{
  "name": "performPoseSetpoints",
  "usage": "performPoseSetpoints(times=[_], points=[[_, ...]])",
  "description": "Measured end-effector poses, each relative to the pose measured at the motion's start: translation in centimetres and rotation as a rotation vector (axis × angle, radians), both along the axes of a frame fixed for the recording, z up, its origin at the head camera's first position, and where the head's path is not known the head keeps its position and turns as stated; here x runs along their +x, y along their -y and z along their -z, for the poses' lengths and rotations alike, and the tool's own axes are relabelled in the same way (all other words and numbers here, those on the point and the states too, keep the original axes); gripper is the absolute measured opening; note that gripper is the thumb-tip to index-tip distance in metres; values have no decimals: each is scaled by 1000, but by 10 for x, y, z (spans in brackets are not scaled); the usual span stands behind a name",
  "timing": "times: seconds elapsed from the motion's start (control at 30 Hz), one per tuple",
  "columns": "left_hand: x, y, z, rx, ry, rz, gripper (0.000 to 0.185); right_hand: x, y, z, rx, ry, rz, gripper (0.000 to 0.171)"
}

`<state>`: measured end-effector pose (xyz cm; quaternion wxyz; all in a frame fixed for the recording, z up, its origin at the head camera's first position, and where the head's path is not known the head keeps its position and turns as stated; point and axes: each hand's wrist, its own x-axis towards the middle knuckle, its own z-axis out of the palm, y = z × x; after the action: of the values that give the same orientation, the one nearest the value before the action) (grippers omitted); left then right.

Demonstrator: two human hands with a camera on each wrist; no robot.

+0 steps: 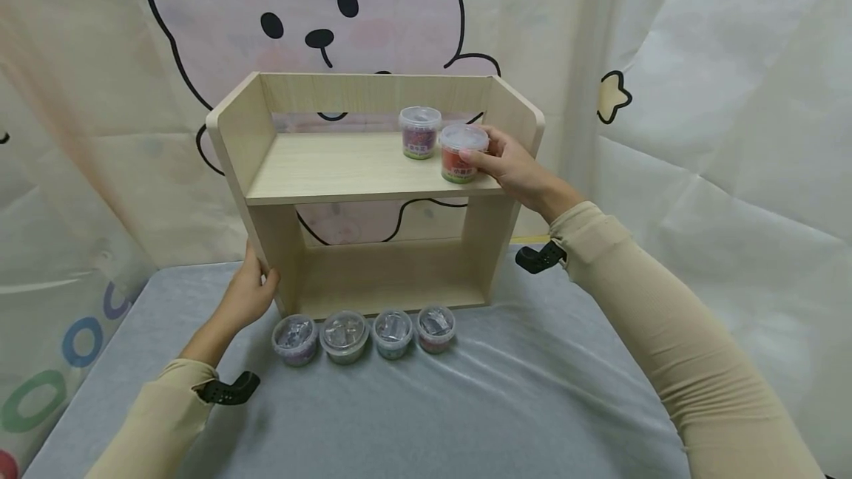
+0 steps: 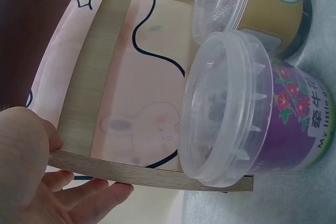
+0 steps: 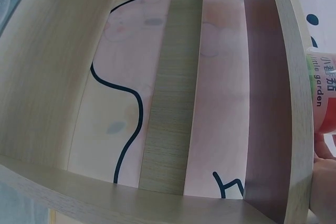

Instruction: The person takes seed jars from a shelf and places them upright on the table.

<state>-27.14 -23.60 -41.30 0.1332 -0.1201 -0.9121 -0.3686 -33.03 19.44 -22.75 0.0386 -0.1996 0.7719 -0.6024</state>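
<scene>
A two-tier wooden shelf (image 1: 319,168) stands on the cloth-covered table. My right hand (image 1: 509,165) grips a red-labelled plastic tub (image 1: 458,165) with a clear lid, at the right front of the upper board. Just behind it stands a purple-labelled tub (image 1: 419,140). In the right wrist view, only part of the red tub (image 3: 324,95) and of the hand shows at the right edge. My left hand (image 1: 249,290) holds the shelf's left side panel. In the left wrist view its thumb lies on one face of the panel (image 2: 152,176), the fingers on the other.
Several lidded tubs (image 1: 343,336) stand in a row in front of the lower board, one with a purple flower label (image 2: 294,114). Grey-blue cloth (image 1: 466,420) covers the table. A curtain (image 1: 719,191) with cartoon prints hangs behind and at the sides.
</scene>
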Motion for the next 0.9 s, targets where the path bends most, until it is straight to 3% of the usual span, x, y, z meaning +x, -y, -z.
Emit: performPoseSetpoints(times=[0.37,0.6,0.9], points=[[1,-2,-1,-11,26,13,77,5,1,-3,35,-7,48,55],[1,-2,0,-13,15,13,71,12,0,-4,47,7,75,56],[2,-2,-2,-6,13,2,64,30,-6,-5,32,-20,26,53]])
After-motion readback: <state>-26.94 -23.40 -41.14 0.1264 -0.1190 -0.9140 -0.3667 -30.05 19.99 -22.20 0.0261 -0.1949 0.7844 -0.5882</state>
